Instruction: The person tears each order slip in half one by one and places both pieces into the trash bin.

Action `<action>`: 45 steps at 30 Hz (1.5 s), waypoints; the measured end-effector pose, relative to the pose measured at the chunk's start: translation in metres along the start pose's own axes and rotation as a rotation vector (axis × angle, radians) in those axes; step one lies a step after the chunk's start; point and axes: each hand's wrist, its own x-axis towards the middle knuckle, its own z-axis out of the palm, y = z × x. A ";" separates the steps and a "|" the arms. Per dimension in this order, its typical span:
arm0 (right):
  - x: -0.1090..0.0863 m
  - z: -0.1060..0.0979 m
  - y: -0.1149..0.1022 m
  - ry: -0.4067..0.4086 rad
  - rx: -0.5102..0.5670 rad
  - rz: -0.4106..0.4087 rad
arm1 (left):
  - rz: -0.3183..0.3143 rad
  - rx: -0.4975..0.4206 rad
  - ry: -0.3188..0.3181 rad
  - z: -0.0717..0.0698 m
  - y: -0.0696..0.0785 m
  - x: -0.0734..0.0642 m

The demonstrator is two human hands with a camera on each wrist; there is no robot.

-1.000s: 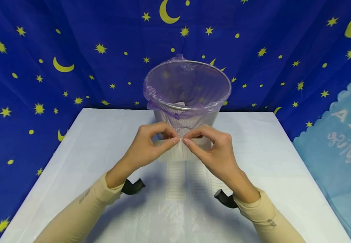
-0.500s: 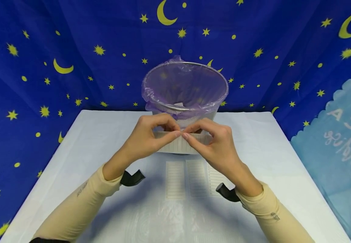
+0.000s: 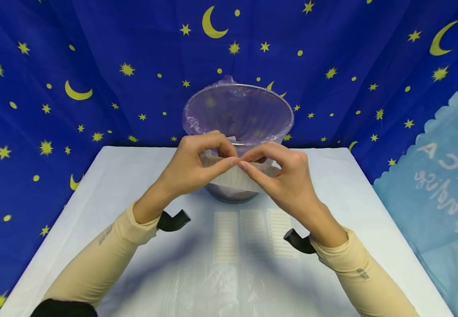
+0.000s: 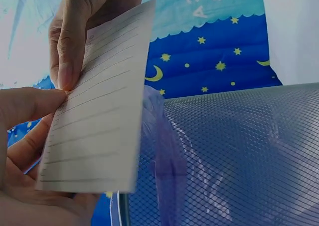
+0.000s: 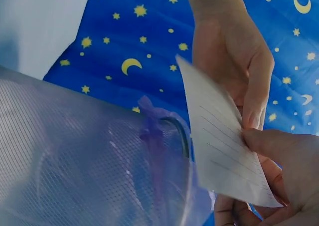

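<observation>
Both hands pinch one small lined paper sheet (image 3: 234,176) along its upper edge, their fingertips meeting near its middle. The left hand (image 3: 197,165) holds it from the left and the right hand (image 3: 282,176) from the right, thumbs on the near side. In the left wrist view the ruled face of the paper (image 4: 99,111) shows whole, without a tear that I can see. Behind the sheet stands a wire mesh bin (image 3: 232,193) lined with a thin purple plastic bag (image 3: 236,110). Something white lies inside the bin, mostly hidden.
Three lined paper slips (image 3: 226,235) lie side by side on the white table (image 3: 133,264), nearer than the bin. A blue curtain (image 3: 149,44) with yellow stars and moons hangs behind. Black curved pieces (image 3: 173,220) sit at both wrists.
Both hands have lifted the paper upward and toward the bin, so it now overlaps the bin's front rim. The bin's base and the slips on the table have come into fuller view.
</observation>
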 end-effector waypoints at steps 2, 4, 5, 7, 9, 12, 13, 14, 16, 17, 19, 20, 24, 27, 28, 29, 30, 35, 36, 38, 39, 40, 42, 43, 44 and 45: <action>0.003 -0.003 -0.001 0.001 -0.013 -0.006 | 0.011 -0.004 0.010 0.000 0.000 0.003; 0.007 -0.006 -0.002 -0.002 -0.026 -0.011 | 0.021 -0.001 0.022 0.000 0.001 0.005; 0.009 -0.008 -0.001 -0.002 -0.037 -0.014 | 0.025 0.002 0.030 -0.001 0.002 0.007; 0.013 -0.010 -0.001 -0.002 -0.054 -0.017 | 0.028 0.011 0.042 -0.002 0.003 0.011; 0.018 -0.011 0.000 0.000 -0.072 -0.021 | 0.029 0.024 0.047 -0.003 0.004 0.015; 0.023 -0.013 0.000 0.000 -0.091 -0.024 | 0.026 0.041 0.038 -0.007 0.005 0.021; 0.025 -0.014 0.001 0.000 -0.096 -0.023 | 0.027 0.047 0.034 -0.008 0.005 0.023; 0.027 -0.015 0.001 0.001 -0.105 -0.023 | 0.026 0.053 0.032 -0.009 0.005 0.026; 0.030 -0.017 0.002 0.002 -0.115 -0.019 | 0.020 0.065 0.027 -0.010 0.005 0.031; 0.032 -0.018 0.002 0.005 -0.115 -0.016 | 0.016 0.069 0.025 -0.011 0.005 0.033; 0.036 -0.019 0.002 0.010 -0.114 -0.006 | 0.003 0.069 0.020 -0.013 0.004 0.038; 0.038 -0.020 0.003 0.012 -0.110 0.002 | -0.004 0.066 0.019 -0.013 0.004 0.040; 0.049 -0.023 0.003 0.018 -0.097 0.025 | -0.029 0.041 0.023 -0.018 0.004 0.050; 0.059 -0.026 0.004 0.019 -0.093 0.020 | -0.049 0.021 0.032 -0.021 0.004 0.058; 0.062 -0.026 0.004 0.016 -0.094 0.015 | -0.057 0.016 0.034 -0.022 0.004 0.060; 0.065 -0.027 0.004 0.011 -0.091 0.011 | -0.064 0.014 0.036 -0.024 0.004 0.061; 0.068 -0.028 0.005 0.005 -0.089 0.005 | -0.073 0.011 0.038 -0.025 0.004 0.063; 0.076 -0.028 0.007 -0.014 -0.064 0.022 | -0.088 0.019 0.045 -0.028 0.004 0.068; 0.077 -0.028 0.007 -0.017 -0.055 0.033 | -0.089 0.021 0.046 -0.029 0.004 0.069; 0.079 -0.027 0.007 -0.022 -0.040 0.057 | -0.089 0.024 0.048 -0.031 0.004 0.070; 0.080 -0.027 0.007 -0.027 -0.037 0.068 | -0.089 0.025 0.049 -0.032 0.003 0.071; 0.082 -0.027 0.007 -0.033 -0.042 0.074 | -0.089 0.028 0.050 -0.032 0.003 0.071; 0.085 -0.029 0.007 -0.041 -0.060 0.084 | -0.086 0.032 0.055 -0.034 0.002 0.074; 0.087 -0.030 0.008 -0.044 -0.070 0.087 | -0.084 0.031 0.057 -0.034 0.002 0.076; 0.088 -0.031 0.008 -0.045 -0.080 0.091 | -0.081 0.030 0.058 -0.034 0.001 0.078; 0.090 -0.032 0.008 -0.047 -0.088 0.095 | -0.077 0.028 0.059 -0.034 0.001 0.081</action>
